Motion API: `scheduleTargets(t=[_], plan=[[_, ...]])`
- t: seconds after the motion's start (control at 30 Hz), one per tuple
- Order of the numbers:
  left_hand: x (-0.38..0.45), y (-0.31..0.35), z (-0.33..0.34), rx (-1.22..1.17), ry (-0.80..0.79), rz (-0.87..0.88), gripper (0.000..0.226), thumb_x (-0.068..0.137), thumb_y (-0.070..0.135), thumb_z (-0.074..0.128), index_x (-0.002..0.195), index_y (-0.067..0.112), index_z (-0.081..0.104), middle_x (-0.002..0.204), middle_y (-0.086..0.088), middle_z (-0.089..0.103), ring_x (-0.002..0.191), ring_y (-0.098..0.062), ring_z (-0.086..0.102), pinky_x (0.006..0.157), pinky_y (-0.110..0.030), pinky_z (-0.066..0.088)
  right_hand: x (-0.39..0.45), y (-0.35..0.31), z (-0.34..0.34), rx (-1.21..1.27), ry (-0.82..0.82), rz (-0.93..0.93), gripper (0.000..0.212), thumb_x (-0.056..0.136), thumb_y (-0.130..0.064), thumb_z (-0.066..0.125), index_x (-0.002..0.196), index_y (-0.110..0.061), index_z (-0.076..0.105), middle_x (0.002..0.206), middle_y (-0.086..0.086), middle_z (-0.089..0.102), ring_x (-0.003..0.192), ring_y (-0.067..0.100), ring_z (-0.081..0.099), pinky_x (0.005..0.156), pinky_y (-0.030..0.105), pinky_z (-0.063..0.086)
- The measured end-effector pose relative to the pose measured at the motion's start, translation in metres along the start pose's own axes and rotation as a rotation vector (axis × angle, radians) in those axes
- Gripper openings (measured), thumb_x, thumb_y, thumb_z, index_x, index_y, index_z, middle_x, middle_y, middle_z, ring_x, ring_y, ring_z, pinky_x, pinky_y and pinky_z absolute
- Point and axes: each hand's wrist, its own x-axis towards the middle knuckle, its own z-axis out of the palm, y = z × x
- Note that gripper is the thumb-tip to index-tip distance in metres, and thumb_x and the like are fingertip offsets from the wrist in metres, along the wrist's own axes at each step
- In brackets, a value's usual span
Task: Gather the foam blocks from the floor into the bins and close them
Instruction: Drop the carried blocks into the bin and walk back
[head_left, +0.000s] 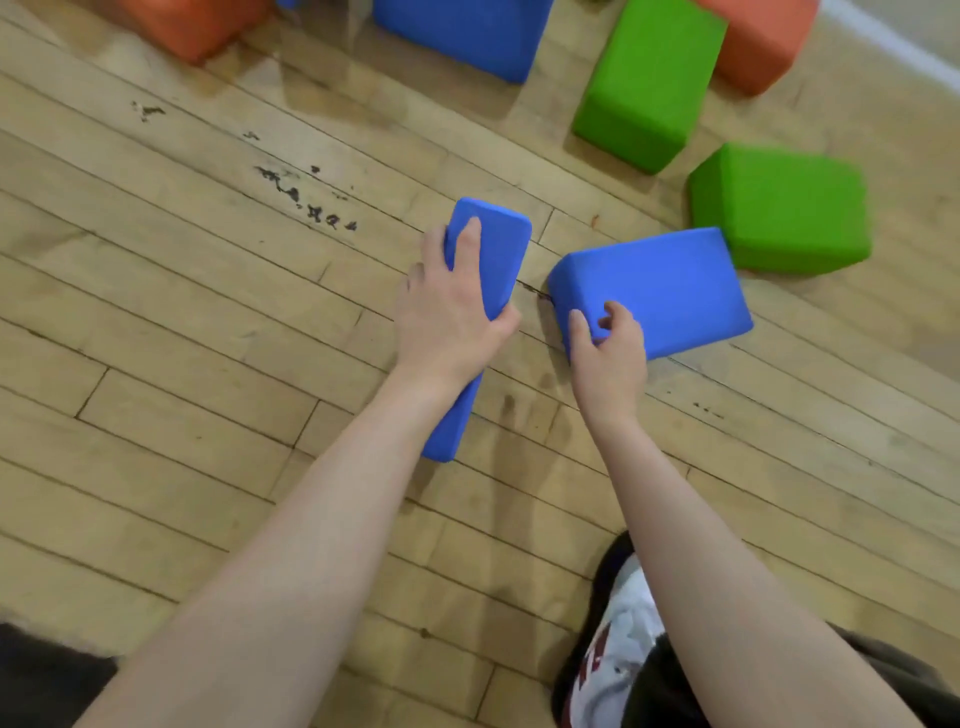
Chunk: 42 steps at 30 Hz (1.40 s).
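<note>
Left hand (449, 306) grips a narrow blue block (485, 270) from above, thumb along its top face, fingers curled round the far side; the block runs back under the wrist twd the person. Can't tell if it's resting on the wood floor (182, 322) or just lifted. Right hand (608, 345) is on the near corner of a 2nd blue block (660, 288), thumb on the corner and fingers curled onto the top face, block lying on the floor just right of the left-hand grip. Beyond the right hand, 2 green blocks: 1 (779, 208) touching the 2nd blue block's far end, the other (649, 83) further out. Past those, an orange block (758, 41), a big blue block (462, 31) & another orange block (192, 23) at the top edge. A shoe (618, 654) sits under the right forearm.
</note>
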Motion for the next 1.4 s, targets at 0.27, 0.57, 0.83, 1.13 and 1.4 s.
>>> scheduleTargets(t=[0.27,0.57,0.83,1.13,1.4], plan=[[0.015,0.027,0.038,0.263,-0.132,-0.014,0.085,0.084,0.054,0.052,0.149,0.021,0.009,0.146,-0.015,0.021,0.116,-0.034,0.039,0.094,-0.042,0.034,0.033,0.048,0.007,-0.069,0.153,0.509,0.084,0.085,-0.057,0.054,0.141,-0.002,0.025,0.144,0.014,0.029,0.127,0.034,0.034,0.103,0.043,0.026],[0.004,0.024,0.044,0.262,-0.033,0.010,0.069,0.084,0.040,0.055,0.146,0.025,0.028,0.152,-0.013,0.024,0.106,-0.036,0.048,0.077,-0.039,0.038,0.040,0.042,0.027,0.243,0.095,0.556,0.087,0.081,-0.060,0.057,0.148,-0.023,0.016,0.148,0.016,0.018,0.129,0.037,0.032,0.108,0.048,0.021],[0.009,0.024,0.041,0.194,-0.065,-0.034,0.076,0.082,0.048,0.054,0.147,0.035,0.018,0.145,-0.010,0.022,0.112,-0.032,0.041,0.084,-0.041,0.043,0.059,0.021,0.020,0.697,0.106,0.329,0.082,0.089,-0.042,0.059,0.150,-0.034,0.004,0.147,-0.005,0.025,0.131,0.011,0.031,0.102,0.025,0.027],[-0.002,0.020,-0.005,0.011,0.007,-0.100,0.067,0.082,0.043,0.060,0.143,0.029,0.035,0.141,-0.010,0.032,0.113,-0.029,0.048,0.086,-0.041,0.047,0.024,-0.013,-0.015,0.388,0.221,0.144,0.058,0.087,-0.031,0.062,0.140,-0.037,0.040,0.131,0.016,0.034,0.122,0.028,0.036,0.109,0.038,0.028],[-0.053,0.050,-0.138,-0.037,0.023,-0.241,0.063,0.083,0.046,0.060,0.141,0.031,0.038,0.143,-0.003,0.030,0.121,-0.022,0.043,0.089,-0.036,0.044,-0.074,-0.095,-0.112,0.138,-0.015,-0.184,0.050,0.088,-0.024,0.062,0.134,-0.036,0.049,0.142,0.012,0.030,0.122,0.028,0.031,0.090,0.014,0.020]])
